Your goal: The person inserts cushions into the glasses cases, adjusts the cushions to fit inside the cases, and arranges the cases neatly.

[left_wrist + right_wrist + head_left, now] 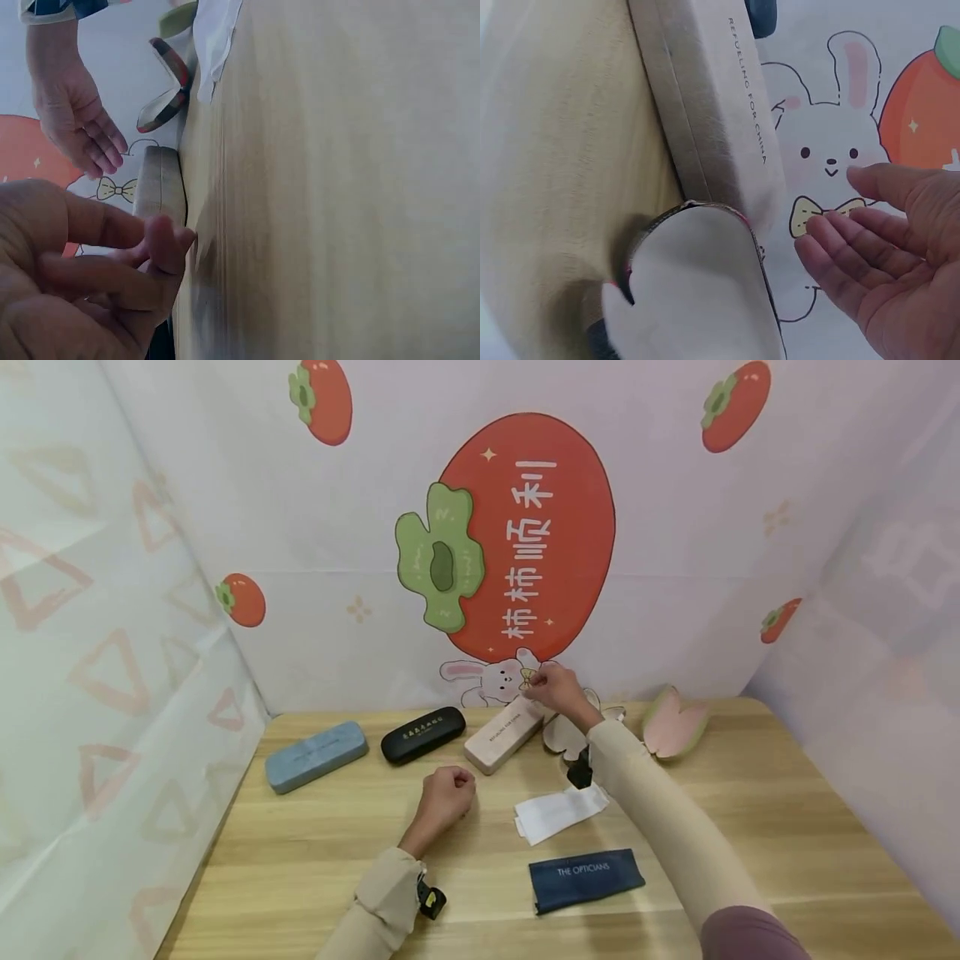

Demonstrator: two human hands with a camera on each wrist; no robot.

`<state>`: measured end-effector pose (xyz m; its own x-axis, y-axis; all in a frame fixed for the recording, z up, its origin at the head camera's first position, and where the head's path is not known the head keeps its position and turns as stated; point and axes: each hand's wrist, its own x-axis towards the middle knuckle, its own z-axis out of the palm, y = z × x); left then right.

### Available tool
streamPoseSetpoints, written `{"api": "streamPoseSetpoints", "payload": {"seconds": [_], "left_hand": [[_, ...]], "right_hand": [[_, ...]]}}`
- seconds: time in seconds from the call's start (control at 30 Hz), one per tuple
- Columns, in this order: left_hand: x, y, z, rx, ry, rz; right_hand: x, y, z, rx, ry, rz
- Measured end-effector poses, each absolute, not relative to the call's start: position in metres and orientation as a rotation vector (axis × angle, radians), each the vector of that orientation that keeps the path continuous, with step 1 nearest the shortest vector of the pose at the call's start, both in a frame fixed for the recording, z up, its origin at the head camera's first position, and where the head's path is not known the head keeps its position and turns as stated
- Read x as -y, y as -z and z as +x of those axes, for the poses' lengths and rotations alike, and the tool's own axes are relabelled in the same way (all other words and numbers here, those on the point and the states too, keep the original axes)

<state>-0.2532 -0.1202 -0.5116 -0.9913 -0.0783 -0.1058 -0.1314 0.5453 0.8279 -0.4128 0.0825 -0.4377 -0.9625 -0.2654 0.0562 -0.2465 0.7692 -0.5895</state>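
My right hand (558,689) hovers over the far end of a pale pink glasses case (501,737) with lettering on its lid. In the right wrist view its fingers (862,244) are relaxed and hold nothing, apart from the case. The left hand (447,797) is held above the wood in front of the black glasses case (423,735); its fingers, loosely curled, are bare of any object in the left wrist view. Close by the right wrist an opened case (697,277) shows a white inner face, partly hidden by the arm in the head view.
A blue case (317,757) lies at the left of the wooden table (300,877). An opened pink-and-green case (675,727) stands at the back right. Nearer lie a folded white cloth (558,814) and a navy pouch (585,881). A printed backdrop (337,527) rises behind.
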Motion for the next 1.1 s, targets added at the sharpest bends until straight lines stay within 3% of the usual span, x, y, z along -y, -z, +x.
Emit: {"api": "streamPoseSetpoints", "payload": {"seconds": [0.67, 1.1], "left_hand": [[0.113, 0.512, -0.215, -2.606, -1.417, 0.167], [0.101, 0.511, -0.213, -2.627, -1.410, 0.211]], "right_hand": [[-0.098, 0.446, -0.351, -2.973, 1.012, -0.882], [-0.132, 0.458, -0.309, -3.018, 0.982, -0.879]]}}
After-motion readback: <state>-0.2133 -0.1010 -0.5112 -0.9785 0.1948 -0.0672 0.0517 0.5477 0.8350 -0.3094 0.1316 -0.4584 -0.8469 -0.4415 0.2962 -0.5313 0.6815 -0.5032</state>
